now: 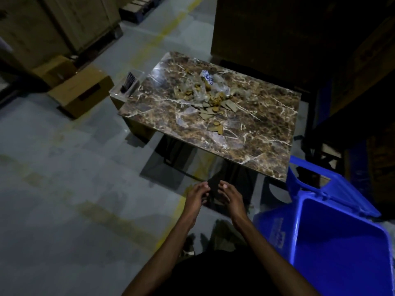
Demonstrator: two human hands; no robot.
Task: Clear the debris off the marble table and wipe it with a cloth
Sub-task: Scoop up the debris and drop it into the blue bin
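The near and right parts of the desk (263, 146) lie mostly bare, giving open reach from the near edge. The debris (210, 97) heaps at the middle and far side. A blue bin (333, 238) stands close at the near right corner, and dark crates (299, 28) wall the far and right sides. A clear tray (128, 86) and cardboard box (83, 92) flank the left; the floor (74, 189) near left is open.

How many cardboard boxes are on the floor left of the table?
2: a larger cardboard box near the table's left end, a smaller one behind it. Others may be hidden in the dark.
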